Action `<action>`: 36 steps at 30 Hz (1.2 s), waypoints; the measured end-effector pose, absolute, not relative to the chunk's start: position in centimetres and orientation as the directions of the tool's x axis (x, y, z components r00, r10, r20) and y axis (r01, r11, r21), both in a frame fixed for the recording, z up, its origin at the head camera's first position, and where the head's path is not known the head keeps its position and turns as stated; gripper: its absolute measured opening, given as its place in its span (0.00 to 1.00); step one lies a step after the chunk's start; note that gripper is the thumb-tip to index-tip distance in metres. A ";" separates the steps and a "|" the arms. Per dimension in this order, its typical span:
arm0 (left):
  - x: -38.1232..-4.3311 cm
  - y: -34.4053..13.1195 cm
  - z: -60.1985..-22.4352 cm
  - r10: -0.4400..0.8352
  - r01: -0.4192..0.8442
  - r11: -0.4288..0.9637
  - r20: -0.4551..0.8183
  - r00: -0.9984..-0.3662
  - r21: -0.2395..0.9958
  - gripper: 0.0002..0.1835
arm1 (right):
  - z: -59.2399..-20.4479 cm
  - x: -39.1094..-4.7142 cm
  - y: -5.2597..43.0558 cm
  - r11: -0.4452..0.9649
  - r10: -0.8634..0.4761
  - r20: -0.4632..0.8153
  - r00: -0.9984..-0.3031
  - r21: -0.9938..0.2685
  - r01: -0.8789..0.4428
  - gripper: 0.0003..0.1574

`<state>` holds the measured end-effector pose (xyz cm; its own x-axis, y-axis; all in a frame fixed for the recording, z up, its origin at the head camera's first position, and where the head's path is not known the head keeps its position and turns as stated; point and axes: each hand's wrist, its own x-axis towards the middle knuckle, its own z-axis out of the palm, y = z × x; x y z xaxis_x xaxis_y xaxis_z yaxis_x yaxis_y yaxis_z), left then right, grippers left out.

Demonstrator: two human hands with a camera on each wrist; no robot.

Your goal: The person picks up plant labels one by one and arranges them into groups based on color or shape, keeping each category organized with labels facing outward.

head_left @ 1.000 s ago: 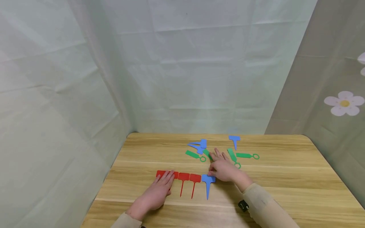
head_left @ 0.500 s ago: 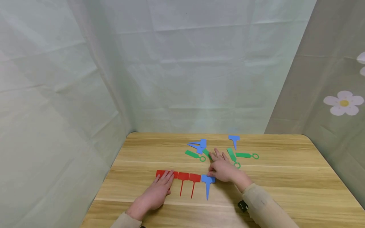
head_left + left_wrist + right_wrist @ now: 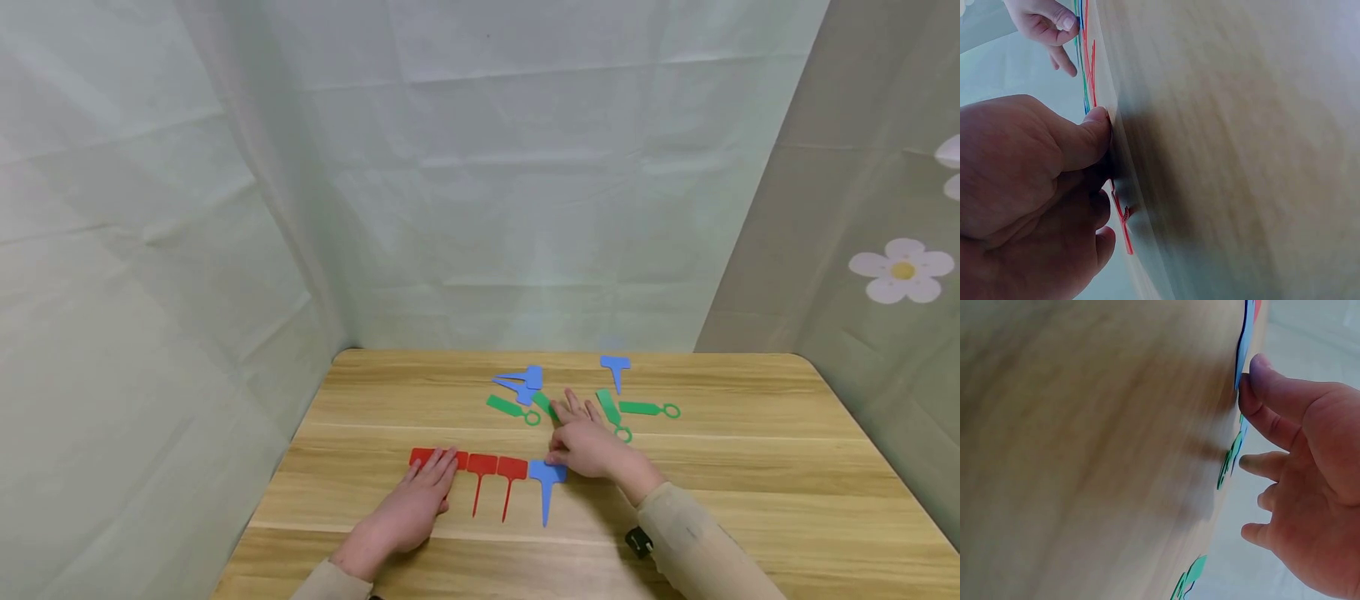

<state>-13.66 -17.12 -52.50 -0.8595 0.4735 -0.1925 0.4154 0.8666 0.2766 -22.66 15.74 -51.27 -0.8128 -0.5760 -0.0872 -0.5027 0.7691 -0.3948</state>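
Observation:
In the head view my left hand [image 3: 412, 504] lies with straight fingers on the left end of a row of red T-shaped plant labels [image 3: 482, 464], partly hiding those under it. A blue T-shaped plant label [image 3: 546, 493] continues the row on the right, its pointed stem toward me. My right hand [image 3: 596, 447] pinches the top right corner of this blue label between thumb and index finger, the other fingers spread out. In the right wrist view the thumb and index fingertips [image 3: 1259, 365] meet at the blue label's [image 3: 1244, 347] end.
Behind my right hand lie several green ring-ended tags [image 3: 640, 408], one partly covered by the fingers. Farther back are two overlapping blue labels [image 3: 534, 377] and another single blue label [image 3: 617, 367]. A small black object [image 3: 640, 542] sits by the right sleeve. Fabric walls [image 3: 525, 208] border the wooden table [image 3: 750, 467].

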 end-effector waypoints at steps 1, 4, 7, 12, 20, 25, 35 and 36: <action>-13.7 -17.1 -52.5 0.473 0.415 0.867 -0.195 -0.859 0.276 0.33 | -51.3 -22.7 15.7 0.769 -0.576 -0.088 -0.813 -0.394 -0.503 0.09; -13.7 -17.1 -52.5 0.472 0.412 0.868 -0.203 -0.858 0.277 0.33 | -51.4 -22.8 15.7 0.773 -0.574 -0.093 -0.814 -0.389 -0.501 0.10; -13.7 -17.1 -52.4 0.471 0.408 0.869 -0.210 -0.857 0.280 0.33 | -51.5 -22.8 15.6 0.778 -0.570 -0.098 -0.816 -0.383 -0.497 0.10; -13.6 -17.1 -52.3 0.466 0.402 0.872 -0.218 -0.858 0.281 0.33 | -51.3 -22.8 15.6 0.772 -0.576 -0.098 -0.812 -0.393 -0.500 0.09; -13.6 -17.1 -52.3 0.471 0.408 0.867 -0.205 -0.858 0.285 0.33 | -51.3 -23.0 15.5 0.750 -0.580 -0.052 -0.813 -0.424 -0.507 0.07; -13.6 -17.1 -52.2 0.467 0.402 0.868 -0.204 -0.860 0.292 0.33 | -51.4 -23.1 15.5 0.744 -0.569 -0.024 -0.822 -0.442 -0.502 0.05; -13.6 -17.0 -52.0 0.474 0.408 0.864 -0.205 -0.856 0.296 0.33 | -51.4 -23.1 15.2 0.749 -0.564 -0.021 -0.826 -0.434 -0.500 0.17; -13.6 -17.0 -51.9 0.477 0.411 0.862 -0.200 -0.856 0.297 0.33 | -51.4 -23.1 15.2 0.748 -0.565 -0.015 -0.825 -0.432 -0.504 0.17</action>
